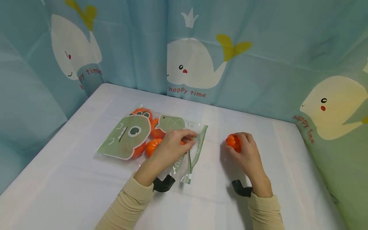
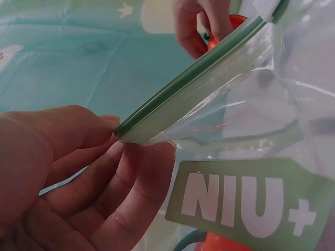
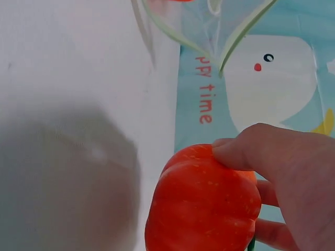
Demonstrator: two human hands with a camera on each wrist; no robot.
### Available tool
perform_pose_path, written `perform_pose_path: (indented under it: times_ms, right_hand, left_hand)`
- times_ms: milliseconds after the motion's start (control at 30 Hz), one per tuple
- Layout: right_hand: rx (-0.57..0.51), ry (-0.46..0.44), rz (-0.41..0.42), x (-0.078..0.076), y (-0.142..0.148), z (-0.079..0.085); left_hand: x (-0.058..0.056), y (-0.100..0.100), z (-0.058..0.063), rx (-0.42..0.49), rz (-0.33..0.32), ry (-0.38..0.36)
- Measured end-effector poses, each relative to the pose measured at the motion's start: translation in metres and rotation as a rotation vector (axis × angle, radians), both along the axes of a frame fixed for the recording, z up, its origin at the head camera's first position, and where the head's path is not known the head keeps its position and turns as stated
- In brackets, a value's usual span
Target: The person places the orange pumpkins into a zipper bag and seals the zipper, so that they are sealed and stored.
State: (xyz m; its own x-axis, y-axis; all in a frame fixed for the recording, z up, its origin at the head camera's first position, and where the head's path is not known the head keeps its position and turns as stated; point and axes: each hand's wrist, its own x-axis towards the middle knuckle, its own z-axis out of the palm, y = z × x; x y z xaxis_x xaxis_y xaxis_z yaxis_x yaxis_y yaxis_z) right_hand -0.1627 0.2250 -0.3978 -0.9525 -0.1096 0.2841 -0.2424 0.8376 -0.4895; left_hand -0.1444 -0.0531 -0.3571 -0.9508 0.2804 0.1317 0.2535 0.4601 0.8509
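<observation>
A clear zip bag (image 1: 198, 150) with green cartoon prints lies on the table, several orange toy pumpkins (image 1: 152, 146) inside it. Its green zip edge (image 2: 183, 83) is pinched between the thumb and fingers of my left hand (image 1: 172, 145), which lifts that side of the mouth. To the right of the bag, my right hand (image 1: 248, 155) grips a small orange pumpkin (image 3: 204, 204) between thumb and fingers, apart from the bag. The pumpkin's far side is partly hidden by the fingers in the head view.
The white-covered table (image 1: 72, 188) ends at a blue curtain (image 1: 143, 48) printed with whales, which hangs behind it and along the sides. Black wrist mounts (image 1: 164, 183) stick out beside both wrists.
</observation>
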Motion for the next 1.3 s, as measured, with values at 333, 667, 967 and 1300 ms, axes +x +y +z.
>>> perform_pose_path:
  times_ms: [333,667,967,1300]
  right_hand:
    - [-0.010,-0.032,0.068,0.001,-0.017,0.004]
    - [0.005,-0.023,0.170,0.012,-0.040,0.005]
    - [0.029,-0.038,0.213,0.020,-0.054,0.009]
    - [0.001,-0.082,0.283,0.028,-0.072,0.006]
  left_hand:
    - [0.000,-0.002,0.001,-0.015,0.008,0.015]
    - [0.000,-0.001,0.000,-0.024,0.012,-0.002]
    - [0.001,0.000,0.001,-0.028,0.019,-0.009]
    - [0.001,0.000,0.001,-0.049,0.030,0.002]
